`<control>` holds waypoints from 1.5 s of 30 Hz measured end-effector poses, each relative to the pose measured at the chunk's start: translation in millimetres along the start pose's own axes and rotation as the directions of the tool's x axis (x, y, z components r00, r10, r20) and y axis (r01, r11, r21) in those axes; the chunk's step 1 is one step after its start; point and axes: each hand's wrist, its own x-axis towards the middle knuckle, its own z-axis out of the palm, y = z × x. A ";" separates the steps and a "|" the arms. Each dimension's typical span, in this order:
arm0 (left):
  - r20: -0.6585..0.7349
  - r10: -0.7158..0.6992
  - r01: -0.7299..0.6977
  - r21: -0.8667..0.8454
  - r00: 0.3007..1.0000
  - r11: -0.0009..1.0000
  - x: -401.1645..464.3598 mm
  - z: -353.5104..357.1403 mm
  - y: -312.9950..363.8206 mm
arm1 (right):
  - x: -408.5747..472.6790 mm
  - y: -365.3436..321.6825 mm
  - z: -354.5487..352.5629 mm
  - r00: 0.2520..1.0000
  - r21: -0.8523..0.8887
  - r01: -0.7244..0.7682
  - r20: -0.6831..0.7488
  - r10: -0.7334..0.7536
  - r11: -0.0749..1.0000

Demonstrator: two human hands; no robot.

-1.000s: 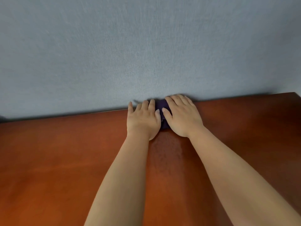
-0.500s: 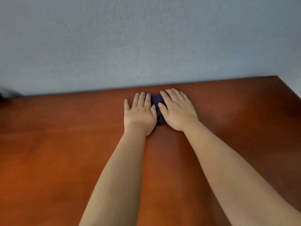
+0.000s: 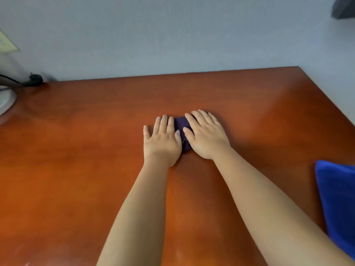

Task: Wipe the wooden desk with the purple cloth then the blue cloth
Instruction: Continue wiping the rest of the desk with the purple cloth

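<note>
Blue cloth [image 3: 338, 204] lies near my right forearm, cut off by the frame edge, so my right hand [image 3: 206, 135] is nearer it. Farther out, both flat, straight-fingered palms press the purple cloth [image 3: 181, 124] onto the wooden desk [image 3: 76, 169]; my left hand [image 3: 162, 142] helps hide most of it.
</note>
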 end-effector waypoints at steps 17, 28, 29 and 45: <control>0.013 0.075 -0.074 -0.023 0.997 0.997 -129.0 15.9 -6.8 | -124.5 -45.6 -4.3 0.997 -0.018 -0.078 0.003 0.078 0.997; 0.026 0.131 -0.131 -0.013 0.991 0.991 -210.8 21.7 -8.6 | -212.6 -73.4 -11.3 0.993 -0.044 -0.101 0.060 0.104 0.994; 0.023 0.131 -0.130 -0.011 0.991 0.991 -211.5 22.1 -8.4 | -214.3 -73.1 -10.1 0.993 -0.043 -0.105 0.058 0.107 0.994; 0.017 0.125 -0.125 0.027 0.992 0.992 -102.5 16.4 18.7 | -118.3 -13.5 -9.2 0.996 -0.016 -0.075 0.039 0.075 0.997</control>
